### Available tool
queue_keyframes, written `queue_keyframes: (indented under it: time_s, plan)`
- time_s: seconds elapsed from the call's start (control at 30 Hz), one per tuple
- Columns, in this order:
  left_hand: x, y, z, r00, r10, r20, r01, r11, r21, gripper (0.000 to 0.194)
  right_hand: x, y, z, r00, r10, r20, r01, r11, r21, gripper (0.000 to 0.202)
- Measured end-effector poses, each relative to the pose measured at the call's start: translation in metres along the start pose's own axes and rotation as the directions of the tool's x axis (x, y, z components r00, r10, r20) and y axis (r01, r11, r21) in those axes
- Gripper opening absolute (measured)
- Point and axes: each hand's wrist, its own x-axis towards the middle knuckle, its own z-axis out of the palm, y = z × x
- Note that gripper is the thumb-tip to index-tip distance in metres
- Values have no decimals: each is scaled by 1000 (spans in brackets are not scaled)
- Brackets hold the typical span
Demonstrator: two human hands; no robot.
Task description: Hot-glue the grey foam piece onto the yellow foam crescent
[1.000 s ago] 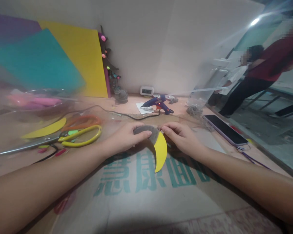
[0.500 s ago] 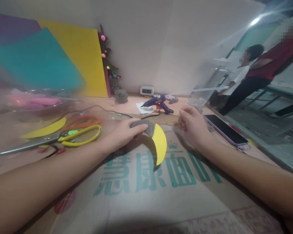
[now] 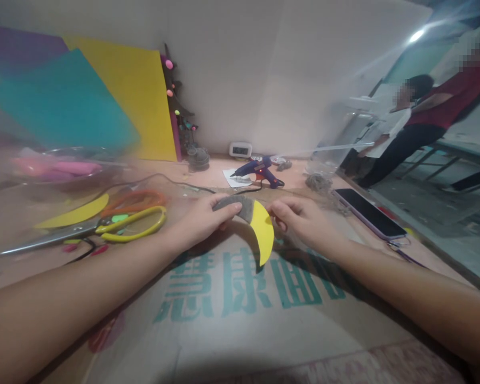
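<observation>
Crescent (image 3: pixel 263 230) pinched in left hand (image 3: pixel 204 220); right hand (image 3: pixel 304 220) by edge, grip unclear; foreground (image 3: pixel 232 336) open

Right grip (image 3: pixel 301 217) back beside yellow crescent (image 3: pixel 264 230), perhaps touching its edge

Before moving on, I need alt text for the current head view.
The left hand holds a yellow crescent, its held end covered in grey; the right hand is close to its yellow edge. Beyond is a glue gun, with scissors left and a phone right.
</observation>
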Motion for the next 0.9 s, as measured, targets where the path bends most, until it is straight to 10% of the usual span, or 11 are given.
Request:
queue_keyframes:
  time_s: [0.33, 0.9]
  plan:
    - [-9, 11, 3, 999, 28, 29, -33, 988, 153, 35, -4, 6, 16, 980, 195, 45, -197, 906, 373, 25]
    - [-8, 11, 4, 984, 88, 157, -127, 957, 260, 34, -1, 10, 17, 974, 214, 68, -220, 846, 486, 33]
